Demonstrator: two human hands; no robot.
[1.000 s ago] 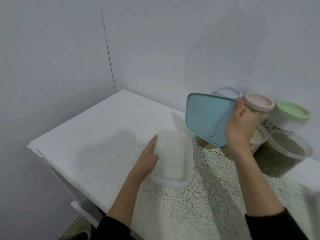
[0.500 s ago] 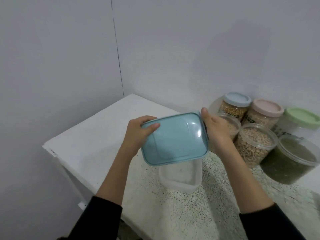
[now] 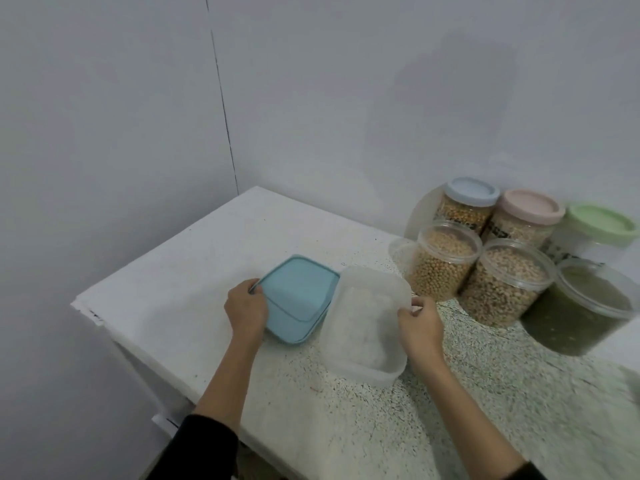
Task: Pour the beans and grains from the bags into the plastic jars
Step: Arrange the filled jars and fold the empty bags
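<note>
Left hand: the left hand (image 3: 246, 311) grips the near-left edge of a pale blue, rounded-rectangular plastic lid (image 3: 298, 299), fingers curled over its rim, at about 9 o'clock from the open box.

Lid: it lies on the speckled white table (image 3: 166, 303), its right edge tucked just under or against the box's left rim (which of the two cannot be told).

Right hand: the right hand (image 3: 421, 323) pinches the right rim of a translucent white rectangular plastic container (image 3: 363, 327), thumb and fingers closed on the edge at roughly 3 o'clock.

Container: open and upright near the table's middle; its contents are too blurred to make out.

Open jars: at 1 to 2 o'clock from the container stand three lidless clear plastic jars, one of yellow beans (image 3: 443, 261), one of mixed pale grains (image 3: 502, 282) and one of green grains (image 3: 581, 303), side by side.

Lidded jars: behind them, against the grey wall (image 3: 346, 98), stand a blue-lidded jar (image 3: 467, 199), a pink-lidded jar (image 3: 526, 213) and a green-lidded jar (image 3: 595, 230).
</note>
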